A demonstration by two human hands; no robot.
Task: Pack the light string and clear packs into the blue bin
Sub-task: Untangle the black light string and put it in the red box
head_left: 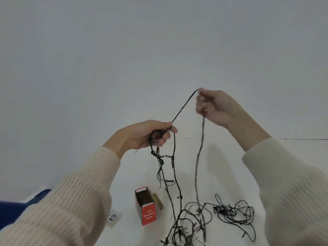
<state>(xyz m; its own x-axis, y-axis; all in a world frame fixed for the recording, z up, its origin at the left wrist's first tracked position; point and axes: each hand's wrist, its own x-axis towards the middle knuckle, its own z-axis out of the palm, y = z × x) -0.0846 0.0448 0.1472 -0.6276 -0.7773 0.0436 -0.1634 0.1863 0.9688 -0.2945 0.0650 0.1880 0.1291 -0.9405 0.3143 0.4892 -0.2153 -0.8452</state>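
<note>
One red box [145,205] beside tangled light string [221,209]

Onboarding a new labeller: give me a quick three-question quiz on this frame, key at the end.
1. True or false: the whole light string already lies in the blue bin.
2. The red box is: A) shut, in a hand; B) open, on the table; C) inside the bin.
3. Which grips the gathered loops of string, the left hand or the right hand?
Key: 1 false: both hands hold it up and the rest trails on the table. 2 B. 3 left; the right holds a single strand.
</note>
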